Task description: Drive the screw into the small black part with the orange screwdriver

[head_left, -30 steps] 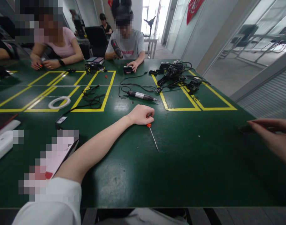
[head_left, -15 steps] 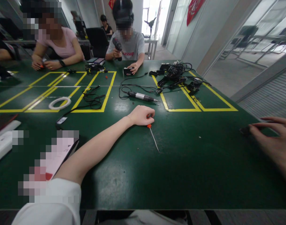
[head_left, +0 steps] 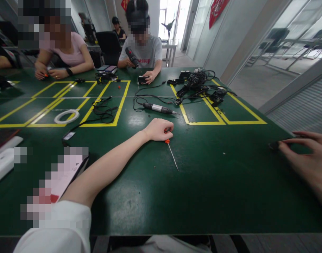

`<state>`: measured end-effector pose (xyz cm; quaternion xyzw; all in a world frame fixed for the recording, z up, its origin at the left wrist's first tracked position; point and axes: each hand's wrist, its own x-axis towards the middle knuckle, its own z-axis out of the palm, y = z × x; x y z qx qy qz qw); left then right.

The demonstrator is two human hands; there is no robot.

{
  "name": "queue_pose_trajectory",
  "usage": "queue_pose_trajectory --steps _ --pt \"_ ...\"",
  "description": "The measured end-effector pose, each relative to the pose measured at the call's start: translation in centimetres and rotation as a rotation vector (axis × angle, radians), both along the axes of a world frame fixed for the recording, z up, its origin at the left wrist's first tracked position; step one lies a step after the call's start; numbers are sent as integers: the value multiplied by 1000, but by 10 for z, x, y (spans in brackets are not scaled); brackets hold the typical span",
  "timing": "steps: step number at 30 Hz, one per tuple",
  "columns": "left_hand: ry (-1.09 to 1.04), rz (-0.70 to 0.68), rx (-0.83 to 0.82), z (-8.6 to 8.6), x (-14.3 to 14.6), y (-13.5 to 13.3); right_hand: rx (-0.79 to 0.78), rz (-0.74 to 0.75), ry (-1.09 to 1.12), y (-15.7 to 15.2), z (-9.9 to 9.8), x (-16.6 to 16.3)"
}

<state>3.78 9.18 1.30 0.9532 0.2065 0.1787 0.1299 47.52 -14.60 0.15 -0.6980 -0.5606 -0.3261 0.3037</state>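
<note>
My left hand [head_left: 158,129] rests in a loose fist on the green table [head_left: 208,189], fingers curled round the orange handle of a small screwdriver [head_left: 170,151] whose thin metal shaft lies on the table pointing toward me. My right hand [head_left: 307,158] lies at the table's right edge, fingers stretched out, its fingertips touching a small dark object [head_left: 273,145] that I cannot make out.
An electric screwdriver [head_left: 158,108] with a black cable lies beyond my left hand. A tangle of black cables and chargers [head_left: 200,86] sits at the back right. Yellow tape squares [head_left: 102,102], a white tape roll [head_left: 67,115], two seated people [head_left: 142,45] opposite.
My right hand has come down and forward onto the table edge, its fingers reaching the small dark object. My left hand has stayed put on the screwdriver.
</note>
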Motion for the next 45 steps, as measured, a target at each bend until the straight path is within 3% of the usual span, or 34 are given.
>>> queue_pose_trajectory --steps 6,22,28,37,45 --pt "-1 -2 2 0 0 0 -89 -30 5 -1 -2 -3" --pt "-6 -4 8 -2 0 1 -132 -100 -224 -6 5 -17" --pt "-10 -6 8 -2 0 1 -177 -95 -213 -7 8 -19" --pt "-10 -5 5 -1 -1 0 -87 -90 150 0 7 -25" --pt "-4 -3 10 -2 0 1 124 -165 852 8 25 -45"
